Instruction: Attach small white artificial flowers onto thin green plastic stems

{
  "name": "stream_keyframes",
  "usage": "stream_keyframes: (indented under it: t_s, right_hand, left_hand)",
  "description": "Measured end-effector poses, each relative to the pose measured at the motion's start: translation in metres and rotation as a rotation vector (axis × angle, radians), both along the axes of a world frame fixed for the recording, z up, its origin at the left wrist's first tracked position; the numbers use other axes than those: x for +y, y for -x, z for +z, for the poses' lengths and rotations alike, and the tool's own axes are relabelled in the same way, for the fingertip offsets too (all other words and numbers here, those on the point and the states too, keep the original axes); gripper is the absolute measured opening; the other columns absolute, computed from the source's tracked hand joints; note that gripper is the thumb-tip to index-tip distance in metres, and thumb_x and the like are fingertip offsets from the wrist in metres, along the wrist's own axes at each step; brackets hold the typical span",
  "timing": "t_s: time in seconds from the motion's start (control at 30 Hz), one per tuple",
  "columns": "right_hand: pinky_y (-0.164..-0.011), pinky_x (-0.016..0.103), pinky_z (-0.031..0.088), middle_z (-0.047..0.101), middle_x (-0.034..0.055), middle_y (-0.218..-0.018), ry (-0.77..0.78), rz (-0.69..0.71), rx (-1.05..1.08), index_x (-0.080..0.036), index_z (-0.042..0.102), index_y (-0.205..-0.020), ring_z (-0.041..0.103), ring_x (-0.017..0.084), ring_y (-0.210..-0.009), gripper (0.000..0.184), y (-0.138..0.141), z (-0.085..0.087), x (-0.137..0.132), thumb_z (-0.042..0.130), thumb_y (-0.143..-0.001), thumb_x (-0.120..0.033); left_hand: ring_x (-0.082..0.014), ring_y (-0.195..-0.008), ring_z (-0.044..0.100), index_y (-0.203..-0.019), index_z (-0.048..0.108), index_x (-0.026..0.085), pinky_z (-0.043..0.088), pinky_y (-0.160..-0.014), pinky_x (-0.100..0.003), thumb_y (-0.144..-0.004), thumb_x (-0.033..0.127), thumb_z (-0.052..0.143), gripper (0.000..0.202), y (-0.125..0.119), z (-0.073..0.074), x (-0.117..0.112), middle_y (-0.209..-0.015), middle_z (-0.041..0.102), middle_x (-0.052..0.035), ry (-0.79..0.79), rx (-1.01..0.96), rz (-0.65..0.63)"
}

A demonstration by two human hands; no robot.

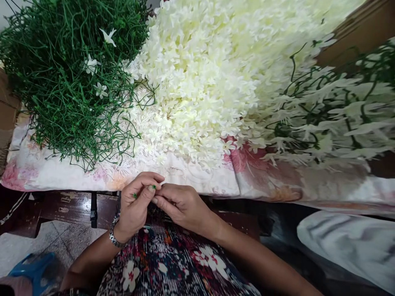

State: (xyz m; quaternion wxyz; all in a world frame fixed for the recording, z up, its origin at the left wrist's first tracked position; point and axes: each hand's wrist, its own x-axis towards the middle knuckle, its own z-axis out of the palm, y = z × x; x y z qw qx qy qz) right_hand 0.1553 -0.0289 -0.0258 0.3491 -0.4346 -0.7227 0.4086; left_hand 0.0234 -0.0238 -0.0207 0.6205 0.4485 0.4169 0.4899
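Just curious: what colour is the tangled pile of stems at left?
The stems are dark green, head view.

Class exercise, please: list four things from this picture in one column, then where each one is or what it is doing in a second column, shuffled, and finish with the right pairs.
Things
1. pile of green stems
2. heap of white blossoms
3. left hand
4. metal bracelet

Places or states
A. around the left wrist
B. middle of the flowered cloth
C. pinching a small green piece
D. left end of the cloth

Pairs: 1-D, 2-B, 3-C, 4-A
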Motion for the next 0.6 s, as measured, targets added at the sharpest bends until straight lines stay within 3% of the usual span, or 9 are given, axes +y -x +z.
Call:
stream_keyframes:
  t_s: [0.07,0.17,0.27,0.37,0.53,0.6]
  right_hand:
    - [-0.055,0.018,0.042,0.058,0.0024,-0.069,-0.16,0.005,-0.111,-0.013,0.056,-0.08,0.05,0.006,-0.061,0.011,-0.007,0.0,0.002,0.045,-0.079,-0.017]
    - [-0.061,0.023,0.043,0.058,0.0052,-0.073,-0.415,-0.227,-0.436,-0.013,0.056,-0.083,0.05,0.011,-0.067,0.011,-0.022,-0.002,0.009,0.048,-0.077,-0.015]
    - [-0.067,0.027,0.041,0.056,0.0072,-0.076,-0.463,-0.318,-0.744,-0.013,0.058,-0.079,0.049,0.015,-0.074,0.011,-0.033,-0.006,0.016,0.048,-0.076,-0.018]
    - [-0.066,0.026,0.039,0.054,0.0056,-0.071,-0.471,-0.278,-0.844,-0.015,0.057,-0.074,0.047,0.015,-0.073,0.012,-0.033,-0.009,0.019,0.046,-0.077,-0.017]
    - [-0.064,0.026,0.035,0.051,0.0049,-0.068,-0.439,-0.288,-0.882,-0.015,0.056,-0.072,0.045,0.015,-0.071,0.013,-0.028,-0.006,0.018,0.045,-0.079,-0.02]
    - [-0.064,0.025,0.035,0.051,0.0047,-0.068,-0.439,-0.306,-0.869,-0.016,0.055,-0.072,0.045,0.015,-0.071,0.014,-0.027,-0.005,0.019,0.045,-0.079,-0.021]
  left_hand:
    - [-0.0135,-0.079,0.054,-0.074,0.055,0.014,0.042,-0.074,-0.029,-0.078,0.017,0.046,0.01,0.003,0.003,0.001,-0.083,0.055,-0.0049,0.007,-0.05,0.078]
    - [-0.0061,-0.051,0.046,-0.076,0.049,0.016,0.039,-0.05,-0.021,-0.08,0.018,0.042,0.008,0.009,0.003,0.006,-0.072,0.05,-0.0005,0.049,-0.119,0.152]
    - [-0.0033,-0.045,0.034,-0.074,0.046,0.016,0.029,-0.042,-0.016,-0.081,0.02,0.042,0.009,0.011,0.0,0.012,-0.064,0.046,0.0022,0.083,-0.014,0.15]
    - [-0.005,-0.051,0.036,-0.075,0.047,0.016,0.031,-0.046,-0.016,-0.078,0.02,0.047,0.005,0.008,0.0,0.02,-0.064,0.044,0.0025,-0.022,0.292,0.087]
    - [-0.0093,-0.062,0.044,-0.085,0.05,0.016,0.038,-0.056,-0.021,-0.073,0.01,0.046,0.014,-0.008,0.004,0.037,-0.072,0.048,-0.0007,-0.426,0.905,-0.023]
    - [-0.0106,-0.064,0.044,-0.083,0.05,0.015,0.038,-0.056,-0.022,-0.073,0.008,0.042,0.014,-0.014,0.003,0.042,-0.074,0.047,-0.0022,-0.511,1.106,-0.062]
